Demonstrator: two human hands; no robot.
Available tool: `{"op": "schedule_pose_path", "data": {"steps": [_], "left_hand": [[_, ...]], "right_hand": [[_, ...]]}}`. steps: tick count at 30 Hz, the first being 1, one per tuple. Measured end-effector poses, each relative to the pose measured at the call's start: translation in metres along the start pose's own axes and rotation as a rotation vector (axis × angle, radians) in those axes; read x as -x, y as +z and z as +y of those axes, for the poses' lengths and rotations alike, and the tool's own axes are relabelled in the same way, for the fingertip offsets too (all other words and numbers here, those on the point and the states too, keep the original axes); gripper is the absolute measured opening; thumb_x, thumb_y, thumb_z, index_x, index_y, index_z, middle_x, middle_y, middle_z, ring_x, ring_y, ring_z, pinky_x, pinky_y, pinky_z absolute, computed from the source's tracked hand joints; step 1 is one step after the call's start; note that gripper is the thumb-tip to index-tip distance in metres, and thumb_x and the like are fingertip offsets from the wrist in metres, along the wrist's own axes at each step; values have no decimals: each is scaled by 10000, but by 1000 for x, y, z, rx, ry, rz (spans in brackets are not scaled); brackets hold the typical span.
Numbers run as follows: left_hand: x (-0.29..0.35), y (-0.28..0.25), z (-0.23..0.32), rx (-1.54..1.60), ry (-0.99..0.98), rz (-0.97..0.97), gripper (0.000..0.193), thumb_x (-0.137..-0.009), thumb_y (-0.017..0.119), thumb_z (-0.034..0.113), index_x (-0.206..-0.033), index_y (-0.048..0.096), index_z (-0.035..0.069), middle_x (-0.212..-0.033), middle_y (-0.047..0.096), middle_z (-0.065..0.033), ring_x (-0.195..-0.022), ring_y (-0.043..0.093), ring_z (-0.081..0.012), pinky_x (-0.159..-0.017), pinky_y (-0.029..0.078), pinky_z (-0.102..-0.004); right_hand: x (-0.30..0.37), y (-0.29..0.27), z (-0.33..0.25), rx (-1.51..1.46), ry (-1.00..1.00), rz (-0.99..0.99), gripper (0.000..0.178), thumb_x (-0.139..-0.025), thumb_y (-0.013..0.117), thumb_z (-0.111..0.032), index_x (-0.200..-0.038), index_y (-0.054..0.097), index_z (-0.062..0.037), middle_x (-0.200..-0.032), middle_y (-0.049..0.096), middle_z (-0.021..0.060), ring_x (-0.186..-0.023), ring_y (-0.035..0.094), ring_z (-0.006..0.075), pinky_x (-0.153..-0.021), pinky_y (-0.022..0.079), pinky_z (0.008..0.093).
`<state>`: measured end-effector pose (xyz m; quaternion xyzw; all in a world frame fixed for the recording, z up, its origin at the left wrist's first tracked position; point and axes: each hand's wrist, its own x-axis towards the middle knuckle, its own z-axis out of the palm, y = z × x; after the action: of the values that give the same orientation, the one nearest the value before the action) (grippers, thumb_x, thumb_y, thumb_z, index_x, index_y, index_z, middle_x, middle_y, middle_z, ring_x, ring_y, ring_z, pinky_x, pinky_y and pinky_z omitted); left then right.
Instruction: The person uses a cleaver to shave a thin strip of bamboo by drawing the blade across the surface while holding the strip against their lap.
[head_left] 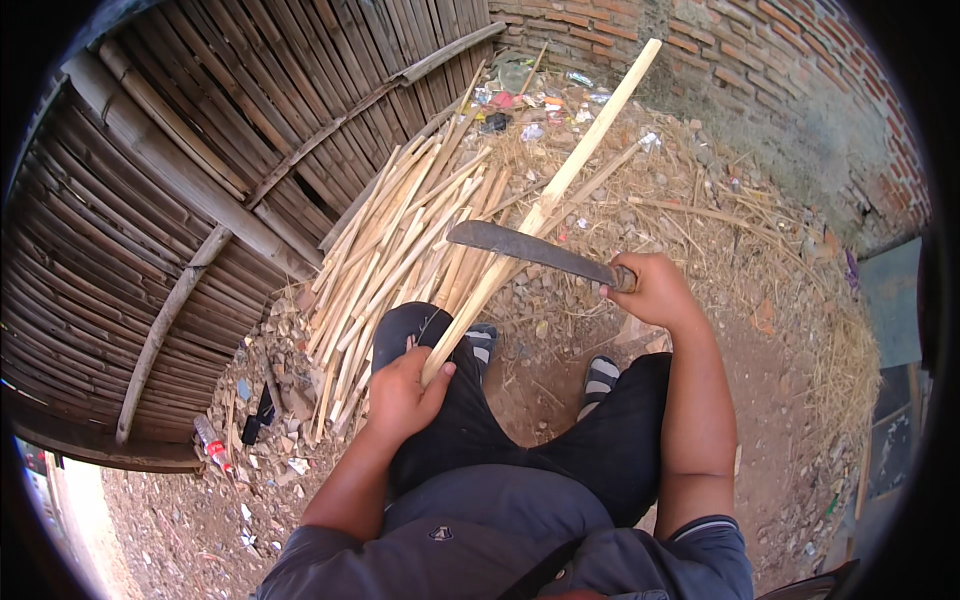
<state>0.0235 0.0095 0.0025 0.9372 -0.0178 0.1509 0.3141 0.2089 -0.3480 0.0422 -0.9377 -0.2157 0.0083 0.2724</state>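
My left hand [408, 398] is closed around the near end of a long, pale wooden strip [588, 143], just above my left knee. The strip slants up and away to the right, toward the brick wall. In my right hand [652, 290] is the handle of a machete [535, 249], its dark, wide blade pointing left. The blade lies across the strip about midway along; whether its edge touches the wood I cannot tell. Beyond my left knee, a loose pile of similar strips [385, 250] rests on the ground.
A bamboo slat wall [150, 250] stands on the left, a brick wall [800, 90] at the back right. Litter and straw cover the dirt ground [780, 400]. A plastic bottle [212, 442] lies at the lower left. Grey panels [892, 300] lean at the right.
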Motion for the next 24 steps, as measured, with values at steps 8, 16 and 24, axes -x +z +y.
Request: {"op": "schedule_pose_path", "data": {"steps": [8,16,24], "left_hand": [[0,0,1,6,-8,0,273,-974,770,288,-1014,705,26,-851,723,-204,-796,720,-435,-685,558,-504],[0,3,4,-37,25,29,296,-954,792,289,-1024,702,16,-847,723,-202,-792,722,-426,-684,562,-495],[0,6,7,-102,60,18,285,-946,791,285,-1011,690,27,-830,724,-185,-762,724,-407,-664,565,-494]], "right_hand": [[0,0,0,24,-8,-17,388,-804,917,-293,-1041,754,-33,-824,714,211,-767,709,379,-733,535,433],[0,0,0,16,22,-54,377,-801,913,-300,-1031,751,-48,-810,706,213,-769,710,387,-723,532,442],[2,3,-3,61,-32,-36,392,-785,925,-300,-1053,752,-71,-796,708,180,-770,711,380,-713,533,455]]}}
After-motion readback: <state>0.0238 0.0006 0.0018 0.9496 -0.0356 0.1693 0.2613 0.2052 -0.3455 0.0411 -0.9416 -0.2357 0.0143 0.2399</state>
